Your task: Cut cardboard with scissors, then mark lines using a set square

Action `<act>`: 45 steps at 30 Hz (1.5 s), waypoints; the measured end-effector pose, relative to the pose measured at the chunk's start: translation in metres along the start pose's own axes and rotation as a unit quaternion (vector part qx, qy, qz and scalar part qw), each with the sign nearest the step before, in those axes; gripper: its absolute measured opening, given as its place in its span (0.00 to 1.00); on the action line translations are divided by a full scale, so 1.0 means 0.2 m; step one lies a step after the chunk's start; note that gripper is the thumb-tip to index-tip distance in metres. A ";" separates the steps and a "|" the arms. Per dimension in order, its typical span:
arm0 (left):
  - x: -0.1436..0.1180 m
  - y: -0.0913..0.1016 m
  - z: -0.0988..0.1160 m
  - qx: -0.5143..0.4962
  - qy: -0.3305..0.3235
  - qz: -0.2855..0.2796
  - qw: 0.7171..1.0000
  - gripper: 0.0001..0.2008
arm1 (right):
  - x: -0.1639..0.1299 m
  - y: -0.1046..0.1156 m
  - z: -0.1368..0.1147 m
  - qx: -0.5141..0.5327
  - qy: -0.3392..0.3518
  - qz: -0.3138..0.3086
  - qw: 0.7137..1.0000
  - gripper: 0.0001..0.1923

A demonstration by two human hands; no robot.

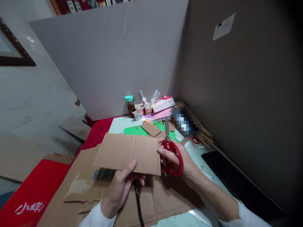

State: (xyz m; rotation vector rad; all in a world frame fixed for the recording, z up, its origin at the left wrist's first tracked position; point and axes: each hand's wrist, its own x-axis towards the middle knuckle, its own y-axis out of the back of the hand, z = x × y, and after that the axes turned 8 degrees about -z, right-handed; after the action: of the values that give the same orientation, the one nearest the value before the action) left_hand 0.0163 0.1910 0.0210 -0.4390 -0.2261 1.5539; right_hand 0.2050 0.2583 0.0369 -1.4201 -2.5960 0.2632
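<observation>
My left hand (120, 186) grips the near edge of a flat brown cardboard piece (127, 152), thumb on top, holding it up over the table. My right hand (182, 160) holds red-handled scissors (172, 151) by the loops. Their grey blades point away from me and sit just past the cardboard's right edge. More torn cardboard sheets (99, 195) lie under both hands.
At the back stand a teal-capped bottle (130, 105), small cups with sticks (143, 110) and a white-pink box (163, 103). Green paper (133, 130) and a small cardboard scrap (151, 128) lie mid-table. A dark flat panel (232, 183) lies right; grey boards wall the table.
</observation>
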 end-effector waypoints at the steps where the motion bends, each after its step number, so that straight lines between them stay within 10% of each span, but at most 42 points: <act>1: -0.01 0.00 -0.01 0.019 0.023 -0.031 0.999 0.20 | 0.00 0.00 0.00 0.007 0.003 0.002 1.000 0.27; 17: -0.06 0.02 -0.05 0.143 0.076 -0.154 0.975 0.27 | 0.01 -0.01 0.04 0.004 0.007 -0.043 0.999 0.26; 29: 0.10 0.11 0.11 -0.079 -0.088 0.130 0.984 0.09 | -0.05 -0.12 0.07 -0.236 -0.027 -0.078 0.968 0.20; 45: 0.07 0.18 0.22 -0.074 -0.149 0.144 0.975 0.21 | -0.09 -0.12 0.04 -0.376 -0.097 -0.147 0.910 0.27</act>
State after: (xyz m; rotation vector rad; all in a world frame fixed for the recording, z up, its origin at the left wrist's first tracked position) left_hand -0.0340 0.2100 0.0438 -0.3639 -0.5330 1.8950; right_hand 0.1933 0.2296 0.0334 -1.1656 -3.2001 -0.7576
